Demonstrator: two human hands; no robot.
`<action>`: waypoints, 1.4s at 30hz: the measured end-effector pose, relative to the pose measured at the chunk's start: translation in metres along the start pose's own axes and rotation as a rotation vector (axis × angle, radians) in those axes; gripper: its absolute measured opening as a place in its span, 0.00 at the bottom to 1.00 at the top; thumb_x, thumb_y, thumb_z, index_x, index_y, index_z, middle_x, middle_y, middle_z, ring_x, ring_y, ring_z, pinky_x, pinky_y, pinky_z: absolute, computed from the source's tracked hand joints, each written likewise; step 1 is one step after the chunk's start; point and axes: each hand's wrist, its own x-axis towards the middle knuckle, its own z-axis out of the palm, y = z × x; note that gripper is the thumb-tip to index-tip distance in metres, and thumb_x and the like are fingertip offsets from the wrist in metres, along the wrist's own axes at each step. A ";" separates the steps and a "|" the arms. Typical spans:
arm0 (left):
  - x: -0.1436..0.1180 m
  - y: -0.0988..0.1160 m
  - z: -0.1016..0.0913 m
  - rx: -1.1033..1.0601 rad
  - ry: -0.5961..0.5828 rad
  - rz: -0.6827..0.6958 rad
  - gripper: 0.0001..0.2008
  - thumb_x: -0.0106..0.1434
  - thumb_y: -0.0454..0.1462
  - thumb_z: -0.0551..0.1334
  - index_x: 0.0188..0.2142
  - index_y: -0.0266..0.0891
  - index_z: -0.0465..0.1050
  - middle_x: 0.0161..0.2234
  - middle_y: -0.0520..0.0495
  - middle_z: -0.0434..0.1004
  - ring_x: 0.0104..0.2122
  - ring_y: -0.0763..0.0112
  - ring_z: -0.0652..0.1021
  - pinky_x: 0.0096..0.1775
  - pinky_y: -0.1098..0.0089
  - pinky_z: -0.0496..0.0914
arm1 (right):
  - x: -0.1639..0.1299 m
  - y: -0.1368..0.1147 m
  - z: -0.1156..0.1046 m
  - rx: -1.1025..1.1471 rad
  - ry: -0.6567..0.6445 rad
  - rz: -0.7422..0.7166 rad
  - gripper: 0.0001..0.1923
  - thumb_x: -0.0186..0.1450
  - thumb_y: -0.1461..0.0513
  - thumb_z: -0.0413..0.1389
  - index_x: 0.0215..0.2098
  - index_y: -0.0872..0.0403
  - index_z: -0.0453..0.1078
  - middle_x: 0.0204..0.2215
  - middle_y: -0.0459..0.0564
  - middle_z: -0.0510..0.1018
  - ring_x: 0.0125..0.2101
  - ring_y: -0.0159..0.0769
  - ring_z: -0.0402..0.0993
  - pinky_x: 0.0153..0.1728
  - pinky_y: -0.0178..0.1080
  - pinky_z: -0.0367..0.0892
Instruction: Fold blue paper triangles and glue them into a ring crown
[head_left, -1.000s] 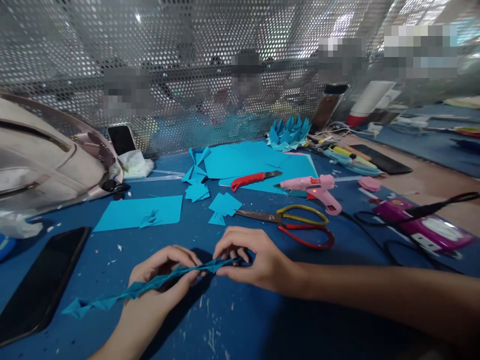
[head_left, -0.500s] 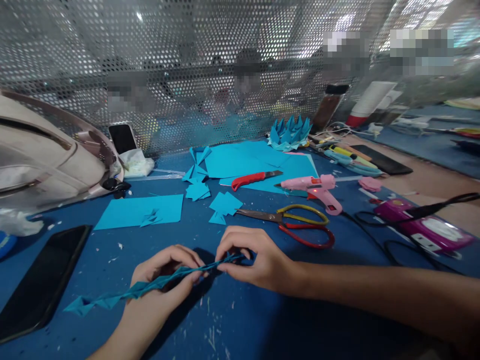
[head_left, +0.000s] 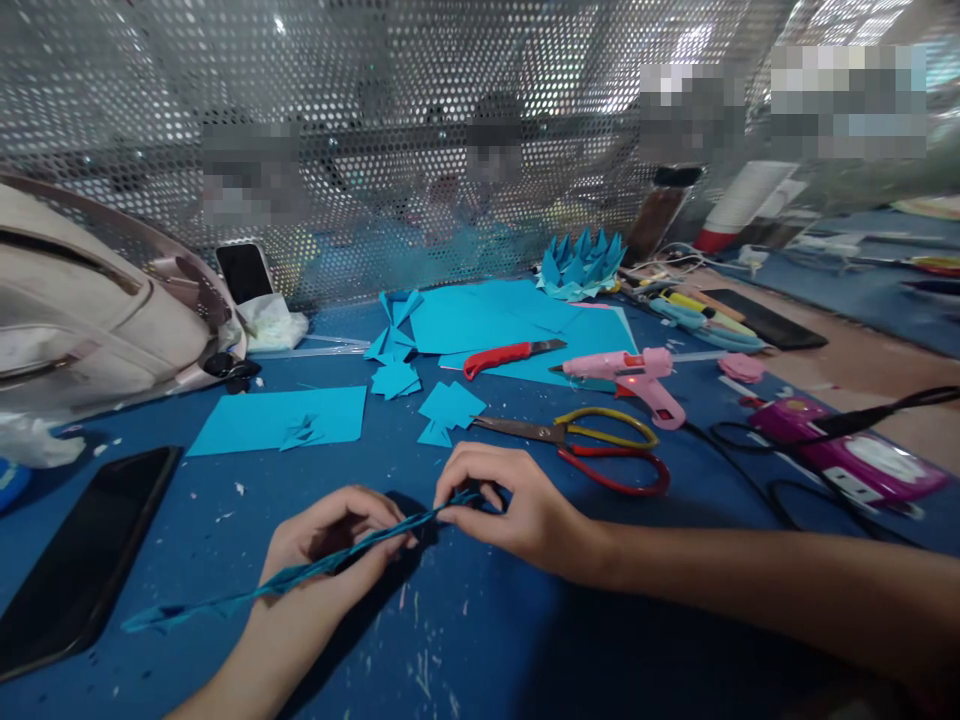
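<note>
Between my two hands runs a long strip of folded blue paper [head_left: 300, 576], seen nearly edge-on, its zigzag tail reaching out to the lower left. My left hand [head_left: 330, 560] pinches it near the middle with thumb and fingers. At the strip's right end, my right hand [head_left: 510, 510] is closed on it with thumb and forefinger; part of that end is hidden behind the fingers. Just beyond the hands lie small blue paper squares [head_left: 451, 405] and a pair of scissors [head_left: 525, 429] with one yellow and one red handle.
A pink glue gun [head_left: 622, 368] and a red utility knife [head_left: 499, 358] lie behind the scissors, near blue sheets [head_left: 480, 310]. A folded paper crown-like piece [head_left: 581, 268] stands at the back. A phone [head_left: 90, 560] lies left; a purple power strip [head_left: 847, 455] with black cords is right.
The paper strip has turned about its length, so its folds show narrower and its left tail sits slightly lower. Both hands keep their grip and have barely shifted.
</note>
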 end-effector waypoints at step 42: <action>-0.003 0.008 0.016 0.167 0.052 -0.014 0.08 0.59 0.37 0.64 0.24 0.40 0.74 0.25 0.52 0.77 0.27 0.71 0.76 0.30 0.76 0.68 | -0.003 -0.007 0.003 -0.034 -0.060 -0.063 0.01 0.63 0.65 0.61 0.32 0.56 0.74 0.30 0.48 0.77 0.31 0.32 0.72 0.33 0.33 0.67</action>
